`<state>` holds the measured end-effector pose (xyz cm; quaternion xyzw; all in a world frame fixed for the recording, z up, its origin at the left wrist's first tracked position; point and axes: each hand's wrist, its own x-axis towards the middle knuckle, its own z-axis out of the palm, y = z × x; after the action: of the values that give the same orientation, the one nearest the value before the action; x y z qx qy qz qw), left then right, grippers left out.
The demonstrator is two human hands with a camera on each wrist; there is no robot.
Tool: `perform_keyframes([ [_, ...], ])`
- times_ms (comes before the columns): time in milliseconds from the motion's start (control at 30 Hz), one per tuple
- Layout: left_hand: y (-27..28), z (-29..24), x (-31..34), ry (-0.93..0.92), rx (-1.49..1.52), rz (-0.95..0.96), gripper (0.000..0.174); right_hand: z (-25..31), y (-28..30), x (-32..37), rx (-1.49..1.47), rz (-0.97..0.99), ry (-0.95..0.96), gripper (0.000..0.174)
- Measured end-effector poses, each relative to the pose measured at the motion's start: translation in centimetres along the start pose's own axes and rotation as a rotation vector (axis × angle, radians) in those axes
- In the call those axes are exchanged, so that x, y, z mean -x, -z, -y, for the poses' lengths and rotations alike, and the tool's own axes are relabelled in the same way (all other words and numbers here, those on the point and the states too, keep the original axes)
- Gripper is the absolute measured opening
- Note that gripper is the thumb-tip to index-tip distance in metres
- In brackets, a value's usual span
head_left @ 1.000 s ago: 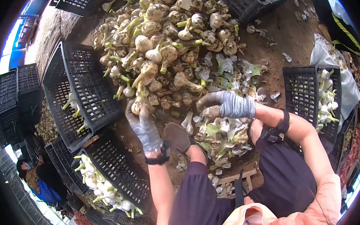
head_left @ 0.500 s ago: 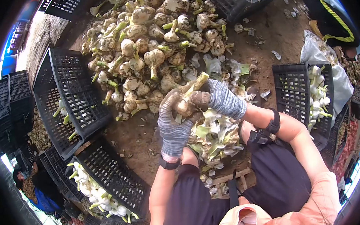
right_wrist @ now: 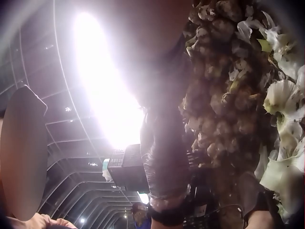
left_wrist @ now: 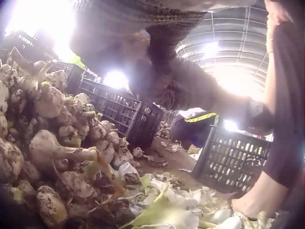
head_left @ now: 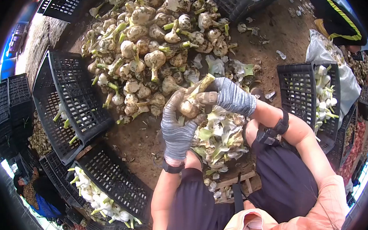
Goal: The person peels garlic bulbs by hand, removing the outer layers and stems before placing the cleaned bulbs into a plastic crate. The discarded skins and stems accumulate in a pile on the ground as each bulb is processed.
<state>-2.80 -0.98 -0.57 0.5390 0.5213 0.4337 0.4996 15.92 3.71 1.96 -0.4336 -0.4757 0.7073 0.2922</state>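
Note:
A soil-stained garlic bulb [head_left: 188,109] with a thick cut stem is held between both gloved hands in the head view. My left hand [head_left: 177,131] grips the bulb from the left, fingers curled round its side and thumb below. From the right, my right hand [head_left: 234,98] pinches it near the base of the stem, which points up and to the right. Below the hands lies a heap of peeled garlic skins [head_left: 218,138]. Just beyond them rises a pile of unpeeled garlic [head_left: 147,46], also close by in the left wrist view. Glare and shadow blur the hands in both wrist views.
Black crates [head_left: 83,95] stand at the left, one below holding cleaned white garlic [head_left: 98,194]. Another crate [head_left: 297,86] with white garlic stands at the right, beside a pale sack [head_left: 335,61]. A person in dark clothing [head_left: 337,15] is at the upper right.
My left hand has brought a garlic bulb from the pile's edge toward the right hand, which now holds it too. Over the last half second the hands have hardly moved.

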Motion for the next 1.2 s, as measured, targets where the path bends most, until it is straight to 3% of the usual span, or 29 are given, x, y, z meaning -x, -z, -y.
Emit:
perform_keyframes([
  [100,-0.2,-1.8,-0.1,0.198,0.376,0.008,0.069,0.1,0.5,0.4,0.035,0.021,-0.122,0.029],
  [200,0.5,-1.3,-0.5,0.351,0.761,-0.034,0.054,-1.5,0.2,0.6,0.017,-0.006,-0.032,0.027],
  [233,0.7,-0.8,-0.6,0.353,0.710,-0.011,0.045,-2.2,-0.4,0.7,0.048,-0.065,0.087,0.024],
  [333,-0.1,-0.3,-1.2,0.547,0.570,-0.228,0.046,-3.3,-0.4,0.5,0.480,-0.006,0.313,0.022],
  [367,-0.1,-0.2,-1.6,0.563,0.554,-0.205,0.043,-2.7,-0.8,1.2,0.472,-0.022,0.363,0.020],
  [467,0.3,0.0,-2.5,0.610,0.509,-0.132,0.037,-3.3,-1.2,1.5,0.495,0.036,0.360,0.028],
  [567,0.5,1.6,-2.2,0.266,0.159,-0.290,0.025,-3.1,-1.4,1.8,0.192,-0.111,-0.014,0.037],
  [633,-0.1,0.0,-1.3,0.025,0.035,-0.390,0.018,-4.0,-0.9,1.4,0.253,-0.134,0.124,0.046],
  [700,0.0,-1.0,-0.9,-0.106,-0.044,-0.156,0.027,-3.2,-0.6,1.3,0.344,-0.112,0.196,0.050],
  [733,-0.2,-1.7,-0.9,-0.145,-0.106,-0.050,0.030,-2.8,-0.8,1.3,0.526,-0.105,0.301,0.049],
  [767,-0.4,-3.3,-1.0,-0.156,-0.309,0.026,0.034,-2.6,-1.0,1.1,0.707,-0.097,0.407,0.049],
  [800,-0.4,-2.6,-1.2,-0.105,-0.303,0.047,0.032,-2.6,-1.2,1.1,0.888,-0.088,0.512,0.048],
  [867,-0.2,-1.3,-1.6,-0.090,-0.204,0.063,0.027,-2.8,-1.0,1.2,0.551,-0.077,0.284,0.042],
  [967,0.1,-1.1,-1.1,0.241,0.218,0.028,0.021,-3.0,-0.3,1.2,0.255,-0.116,0.106,0.032],
  [1067,1.8,-2.0,-0.9,0.375,0.226,0.117,0.020,-1.7,1.0,1.0,0.103,-0.070,-0.112,0.023],
  [1100,2.1,-1.7,-0.8,0.328,0.284,0.142,0.019,-2.2,1.6,0.7,-0.078,-0.079,-0.169,0.021],
  [1133,2.9,-1.0,-0.7,0.308,0.273,0.170,0.018,-3.0,2.0,0.4,-0.211,-0.060,-0.137,0.018],
  [1167,3.3,-1.4,-0.7,0.319,0.335,0.178,0.019,-4.4,3.0,0.0,0.243,-0.021,0.248,0.017],
  [1200,3.6,-1.8,-0.8,0.331,0.398,0.185,0.020,-6.0,3.3,0.2,0.211,-0.013,0.247,0.016],
])
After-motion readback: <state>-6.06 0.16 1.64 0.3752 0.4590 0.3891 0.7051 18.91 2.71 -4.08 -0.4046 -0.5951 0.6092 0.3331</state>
